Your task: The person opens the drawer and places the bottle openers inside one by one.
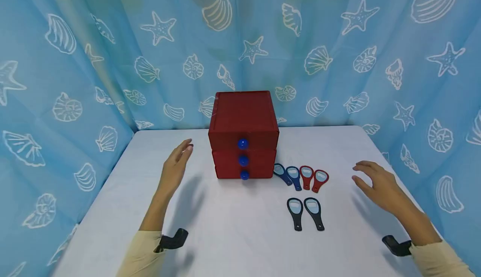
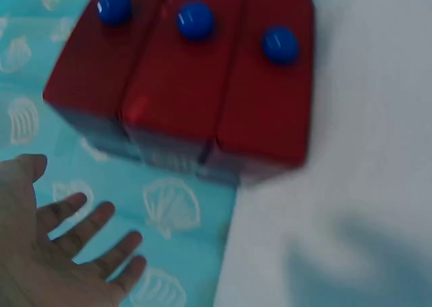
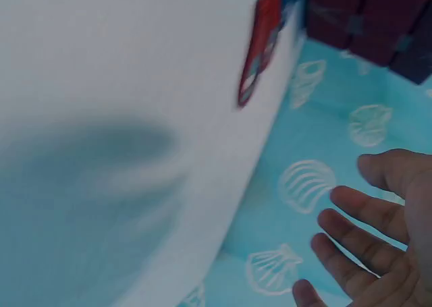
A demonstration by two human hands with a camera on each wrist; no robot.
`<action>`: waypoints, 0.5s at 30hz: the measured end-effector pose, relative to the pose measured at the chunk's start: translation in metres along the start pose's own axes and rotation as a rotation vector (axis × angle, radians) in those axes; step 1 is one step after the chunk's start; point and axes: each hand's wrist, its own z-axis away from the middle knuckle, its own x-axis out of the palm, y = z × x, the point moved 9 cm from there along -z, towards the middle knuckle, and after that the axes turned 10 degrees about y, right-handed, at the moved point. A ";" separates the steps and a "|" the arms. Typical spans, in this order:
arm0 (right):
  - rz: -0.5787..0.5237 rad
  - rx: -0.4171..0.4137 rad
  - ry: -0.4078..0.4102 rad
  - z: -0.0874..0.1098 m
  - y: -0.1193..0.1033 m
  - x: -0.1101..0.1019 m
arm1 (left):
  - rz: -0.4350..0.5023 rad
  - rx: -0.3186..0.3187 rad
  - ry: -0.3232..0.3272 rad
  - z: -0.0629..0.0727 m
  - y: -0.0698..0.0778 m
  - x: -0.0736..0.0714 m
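Observation:
A red box of three stacked drawers (image 1: 243, 112), each with a round blue knob, stands at the back of the table. My left hand (image 1: 175, 169) hovers to its left with fingers extended, touching nothing; the left wrist view shows the palm apart from the drawer fronts. On the other side, my right hand (image 1: 381, 187) is held over the right part of the table, fingers spread and holding nothing. Between it and the box lie two blue magnifying glasses (image 1: 294, 183) and two red magnifying glasses (image 1: 307, 183). Two black magnifying glasses (image 1: 297, 222) lie nearer the front.
A white table (image 1: 225, 235) carries everything. Blue curtains (image 1: 248, 35) with white shell and starfish prints hang behind it and along both sides. Black wrist straps with cameras (image 1: 176, 239) sit on both forearms.

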 end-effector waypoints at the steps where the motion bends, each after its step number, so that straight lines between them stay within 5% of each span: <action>1: -0.020 0.031 0.000 0.003 -0.004 -0.001 | 0.042 0.025 0.015 -0.003 0.007 0.006; 8: -0.052 0.112 0.102 0.005 -0.061 -0.014 | 0.214 0.163 0.077 -0.023 0.025 0.037; 15: -0.137 0.108 0.097 -0.005 -0.129 0.014 | 0.270 0.241 0.123 -0.018 0.039 0.028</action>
